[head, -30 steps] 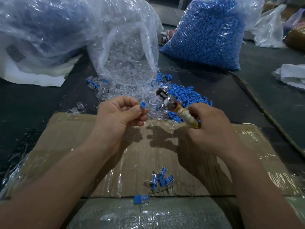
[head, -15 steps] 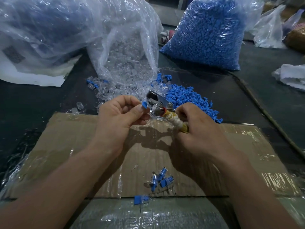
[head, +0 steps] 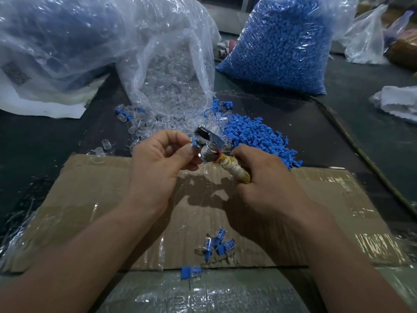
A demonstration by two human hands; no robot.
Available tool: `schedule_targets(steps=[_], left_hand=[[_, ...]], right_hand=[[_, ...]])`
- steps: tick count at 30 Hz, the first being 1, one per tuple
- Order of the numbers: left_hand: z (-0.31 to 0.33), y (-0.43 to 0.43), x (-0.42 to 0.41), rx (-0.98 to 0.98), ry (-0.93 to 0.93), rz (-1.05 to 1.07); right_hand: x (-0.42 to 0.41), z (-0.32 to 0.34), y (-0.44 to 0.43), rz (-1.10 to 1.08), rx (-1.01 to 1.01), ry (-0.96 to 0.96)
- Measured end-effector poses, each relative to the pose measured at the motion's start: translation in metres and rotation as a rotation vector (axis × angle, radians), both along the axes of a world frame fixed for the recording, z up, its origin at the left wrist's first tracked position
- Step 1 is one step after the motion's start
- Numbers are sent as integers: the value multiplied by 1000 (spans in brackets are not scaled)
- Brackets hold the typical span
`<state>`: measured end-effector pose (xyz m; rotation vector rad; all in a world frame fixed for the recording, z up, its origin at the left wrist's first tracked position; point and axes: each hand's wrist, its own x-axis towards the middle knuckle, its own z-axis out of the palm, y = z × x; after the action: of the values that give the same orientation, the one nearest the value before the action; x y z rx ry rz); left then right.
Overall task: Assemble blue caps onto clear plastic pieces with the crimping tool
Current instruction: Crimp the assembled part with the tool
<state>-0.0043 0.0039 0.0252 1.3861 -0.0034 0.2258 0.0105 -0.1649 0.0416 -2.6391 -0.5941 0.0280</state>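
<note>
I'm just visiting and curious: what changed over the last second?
The right hand brought the crimping tool leftward until its metal head reached the blue cap pinched by the left hand. Both hands kept their grips; the finished pieces on the cardboard stayed put.

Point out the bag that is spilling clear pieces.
The middle bag: clear pieces spill from its open mouth, while the right bag holds blue caps.

blue caps [head: 259, 141], clear pieces [head: 158, 123], chrome crimping tool [head: 208, 143], brown cardboard [head: 94, 190]
</note>
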Motion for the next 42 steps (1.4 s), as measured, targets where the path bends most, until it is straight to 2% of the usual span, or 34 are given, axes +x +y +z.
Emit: schedule_targets(steps=[6,13,19,22,24,32,35,38,42], left_hand=[[2,-1,-3,65,-17,26],[2,0,-2,87,-33,54],[2,5,4,47,67,19],[6,15,7,34,235,-153],[8,18,6,166,300,-349],[9,11,-4,586,285,-842],[9,12,-5,657,259,-911],[14,17,-5,562,229,-821],[15,21,1,158,87,-270]], right_hand=[[-1,3,3,-31,63,56],[-2,-1,5,-40,61,6],[3,-3,-1,-44,67,-57],[7,0,-11,-140,124,-91],[9,1,-16,-205,150,-119],[8,4,-16,-180,71,-89],[6,3,-14,-157,41,-65],[5,3,-12,-112,2,-50],[2,2,-8,-57,-79,-53]])
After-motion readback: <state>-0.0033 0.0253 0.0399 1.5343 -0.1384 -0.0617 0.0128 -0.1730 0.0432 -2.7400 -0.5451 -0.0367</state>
